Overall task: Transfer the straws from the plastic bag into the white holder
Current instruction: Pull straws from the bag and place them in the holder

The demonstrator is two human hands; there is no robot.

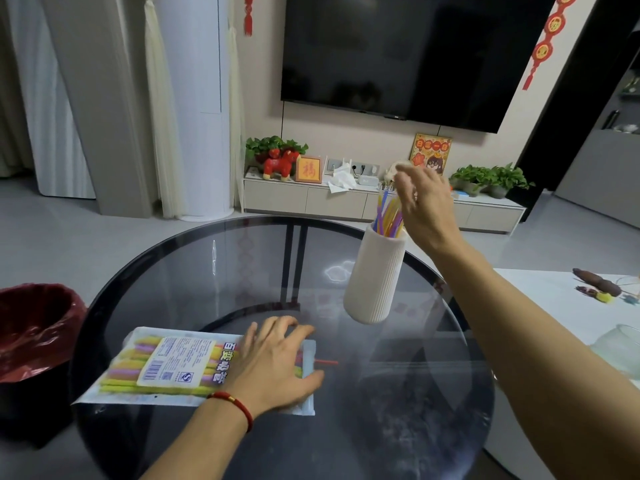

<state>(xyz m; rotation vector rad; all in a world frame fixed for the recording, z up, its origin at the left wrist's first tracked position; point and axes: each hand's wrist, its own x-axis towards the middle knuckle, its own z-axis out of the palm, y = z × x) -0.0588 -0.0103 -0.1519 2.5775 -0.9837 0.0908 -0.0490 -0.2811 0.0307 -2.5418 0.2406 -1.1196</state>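
Straws still in the plastic bag [166, 368] lie flat at the left of the round glass surface [398, 410], the bag's open end pointing right. The left hand [273, 362] rests on that end, fingers [287, 323] spread and only lightly curled, pinning the bag rather than gripping it; one red straw [325, 362] pokes out just beyond them. To the right stands the white holder [375, 277], tilted, with straws in the holder [389, 214] fanning from its mouth. The right hand [424, 206] hovers above and just beside their tips, fingers loose and apart, holding nothing I can see. To do this well, keep the bag pinned, pull few straws at once, and lower them endwise into the mouth.
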